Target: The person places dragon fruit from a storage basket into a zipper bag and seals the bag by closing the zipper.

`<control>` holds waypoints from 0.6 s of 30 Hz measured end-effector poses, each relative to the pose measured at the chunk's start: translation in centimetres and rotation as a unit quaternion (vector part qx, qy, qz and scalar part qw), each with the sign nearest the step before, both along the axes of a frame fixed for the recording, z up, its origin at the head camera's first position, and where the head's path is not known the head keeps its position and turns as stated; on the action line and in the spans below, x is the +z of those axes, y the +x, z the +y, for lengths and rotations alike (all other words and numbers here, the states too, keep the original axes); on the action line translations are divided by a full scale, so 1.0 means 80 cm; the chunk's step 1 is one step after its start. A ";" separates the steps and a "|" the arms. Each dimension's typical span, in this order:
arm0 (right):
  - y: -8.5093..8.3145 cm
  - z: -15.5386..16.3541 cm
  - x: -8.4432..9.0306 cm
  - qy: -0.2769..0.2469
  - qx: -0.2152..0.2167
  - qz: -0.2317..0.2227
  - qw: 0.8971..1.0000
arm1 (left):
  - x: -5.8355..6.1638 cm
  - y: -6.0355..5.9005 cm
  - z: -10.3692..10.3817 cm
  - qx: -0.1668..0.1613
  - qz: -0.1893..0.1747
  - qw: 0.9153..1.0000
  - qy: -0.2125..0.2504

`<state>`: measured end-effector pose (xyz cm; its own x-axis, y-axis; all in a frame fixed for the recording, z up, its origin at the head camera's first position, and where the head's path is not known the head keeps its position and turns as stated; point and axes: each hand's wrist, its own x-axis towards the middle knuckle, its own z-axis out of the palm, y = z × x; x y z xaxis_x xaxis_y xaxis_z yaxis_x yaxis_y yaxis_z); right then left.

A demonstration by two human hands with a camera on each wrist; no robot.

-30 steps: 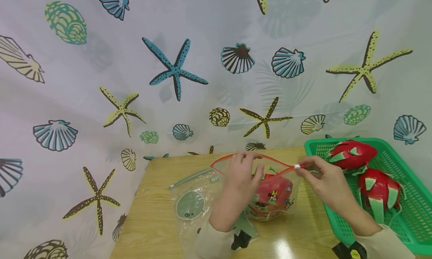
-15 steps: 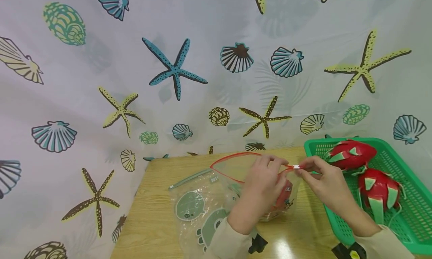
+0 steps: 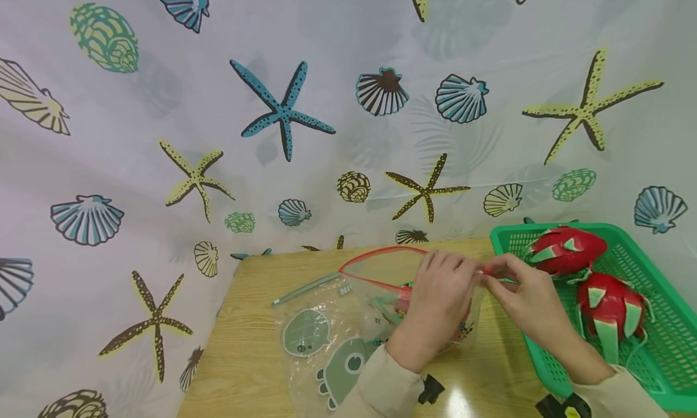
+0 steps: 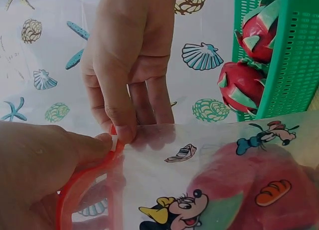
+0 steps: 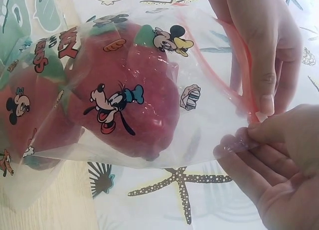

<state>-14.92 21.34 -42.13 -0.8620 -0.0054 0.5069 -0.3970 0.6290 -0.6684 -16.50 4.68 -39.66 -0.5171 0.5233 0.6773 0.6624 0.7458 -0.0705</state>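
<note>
A clear zip bag (image 5: 209, 105) with cartoon prints and a red zip edge (image 3: 376, 248) stands on the table, its mouth gaping on the left side. Inside show red dragon fruits (image 5: 144, 115) with green scales. At the mouth's right end my left hand (image 3: 443, 294) pinches the zip edge, thumb against the small white slider (image 4: 114, 140). My right hand (image 3: 525, 294) pinches the bag's right corner just beyond it, thumb on top and fingers beneath. Both hands' fingertips meet around the slider, and in the head view the left hand hides most of the fruit.
A green basket (image 3: 667, 333) on the right holds a dragon fruit (image 3: 572, 248) at the back and another dragon fruit (image 3: 610, 312) in front. Flat on the wooden table (image 3: 245, 327) lies another clear bag (image 3: 307, 333) with green prints. A shell-patterned curtain (image 3: 327, 164) hangs behind.
My left hand has slid right along the red zip edge, from mid-mouth up to the slider end. My right hand keeps its pinch at the corner, hardly moved.
</note>
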 end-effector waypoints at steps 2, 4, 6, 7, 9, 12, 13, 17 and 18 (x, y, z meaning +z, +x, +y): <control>0.000 0.000 0.000 -0.004 0.002 -0.001 1.000 | 0.000 -0.001 0.002 0.005 -0.003 1.000 0.000; 0.001 0.000 0.001 -0.005 0.003 0.000 1.000 | 0.000 -0.001 0.002 0.008 -0.002 1.000 -0.002; 0.001 0.000 0.001 -0.005 0.003 -0.001 1.000 | -0.001 -0.003 0.003 0.010 -0.002 1.000 -0.001; 0.001 0.000 0.002 -0.005 0.002 -0.001 1.000 | -0.002 -0.003 0.003 0.010 -0.001 1.000 0.001; 0.002 0.000 0.002 -0.003 0.001 -0.004 1.000 | -0.003 -0.005 0.003 0.011 0.002 1.000 0.001; 0.002 0.001 0.004 -0.001 0.001 -0.010 1.000 | -0.004 -0.008 0.004 0.017 0.004 1.000 -0.001; 0.002 0.001 0.004 -0.001 0.000 -0.012 1.000 | -0.005 -0.009 0.004 0.018 0.005 1.000 -0.003; 0.002 0.002 0.004 0.001 0.001 -0.017 1.000 | -0.005 -0.011 0.004 0.023 0.006 1.000 -0.008; 0.002 0.002 0.004 0.001 0.002 -0.017 1.000 | -0.005 -0.011 0.004 0.025 0.006 1.000 -0.009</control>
<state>-14.78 21.51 -41.78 -0.8791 -0.0097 0.4766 -0.3758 0.6294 -0.6802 -17.36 4.97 -40.09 -0.5344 0.5087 0.6750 0.6235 0.7765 -0.0917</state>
